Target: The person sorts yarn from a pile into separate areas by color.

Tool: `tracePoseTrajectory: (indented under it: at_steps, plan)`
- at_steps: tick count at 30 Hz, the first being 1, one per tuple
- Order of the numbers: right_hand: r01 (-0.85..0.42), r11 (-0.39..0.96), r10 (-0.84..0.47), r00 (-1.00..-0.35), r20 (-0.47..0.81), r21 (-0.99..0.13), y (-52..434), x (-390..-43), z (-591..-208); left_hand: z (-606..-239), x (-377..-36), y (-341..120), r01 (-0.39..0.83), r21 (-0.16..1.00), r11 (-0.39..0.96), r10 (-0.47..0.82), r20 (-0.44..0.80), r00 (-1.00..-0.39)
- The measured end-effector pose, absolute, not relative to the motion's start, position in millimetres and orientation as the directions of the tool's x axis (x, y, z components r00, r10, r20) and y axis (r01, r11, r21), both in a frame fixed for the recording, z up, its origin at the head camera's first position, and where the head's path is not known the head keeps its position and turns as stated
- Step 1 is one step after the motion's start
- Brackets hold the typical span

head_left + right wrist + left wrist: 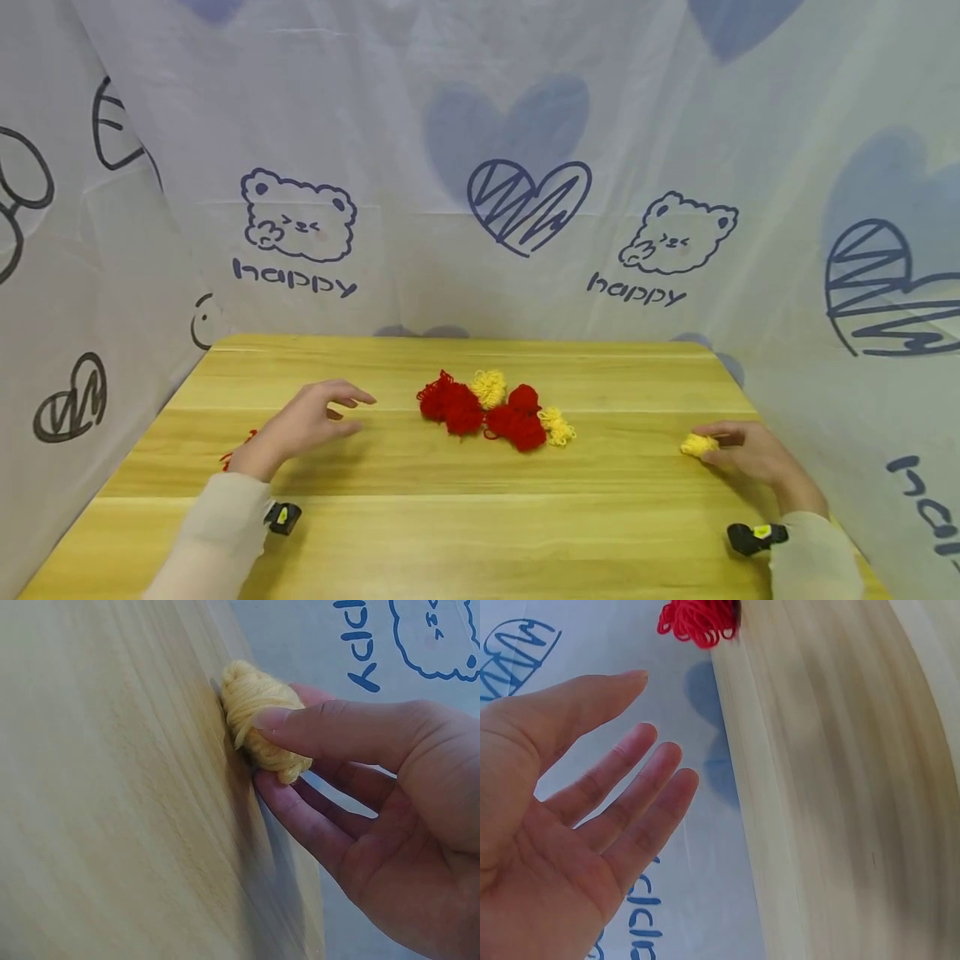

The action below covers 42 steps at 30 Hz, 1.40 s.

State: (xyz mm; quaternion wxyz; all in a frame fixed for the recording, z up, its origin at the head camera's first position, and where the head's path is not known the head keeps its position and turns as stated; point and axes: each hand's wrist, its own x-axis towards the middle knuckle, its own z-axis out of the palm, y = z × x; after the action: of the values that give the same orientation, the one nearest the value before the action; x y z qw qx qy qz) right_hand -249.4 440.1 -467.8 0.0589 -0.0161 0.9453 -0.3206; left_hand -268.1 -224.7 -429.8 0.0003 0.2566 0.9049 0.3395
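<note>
Right hand (753,454) sits at the right edge of the table (450,525), thumb and fingers pinched on a small yellow bundle (699,444) of yarn; the right wrist view shows the thumb (330,727) pressed over the top of the bundle (262,720) and the fingers under it, with the bundle touching the wood. Left hand (307,421) hovers over the left half of the table, fingers relaxed and spread, holding nothing; the left wrist view confirms a bare palm (562,825). A bit of red yarn (238,446) shows just behind the left wrist, mostly hidden. Pile (495,408) at table centre, well apart from both hands: red and yellow bundles mixed and touching each other. Handling call: the bundle looks very light, soft and squashy, with loose loops, so not fragile but likely to deform, snag or shed a strand if pulled by a loop. Best taken across the dense middle with a light thumb-and-finger pinch, as it is now; no real squeeze needed. Slip risk looks low, fuzzy surface. Printed sheet (525,208) walls the table on three sides.
</note>
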Motion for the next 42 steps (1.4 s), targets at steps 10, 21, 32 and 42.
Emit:
tracePoseTrajectory:
  at_steps: [10, 21, 32, 42]
  plan:
    - [0.012, 0.807, -0.058, -0.993, -0.098, -0.591, 440.4, -250.7, -466.2, -431.7, -268.0, -207.7, 0.486, 0.629, 0.607, 0.497, 0.178, -0.850]
    - [0.015, 0.808, -0.051, -0.994, -0.095, -0.588, 439.3, -251.2, -466.9, -432.5, -268.7, -200.1, 0.459, 0.649, 0.607, 0.493, 0.146, -0.858]
    - [-0.003, 0.798, -0.063, -0.995, -0.079, -0.602, 437.4, -247.0, -470.4, -441.3, -268.1, -192.8, 0.467, 0.670, 0.577, 0.509, 0.152, -0.847]
    - [-0.023, 0.810, -0.070, -0.996, -0.057, -0.586, 438.5, -247.5, -470.9, -439.4, -278.1, -180.9, 0.495, 0.670, 0.554, 0.534, 0.170, -0.828]
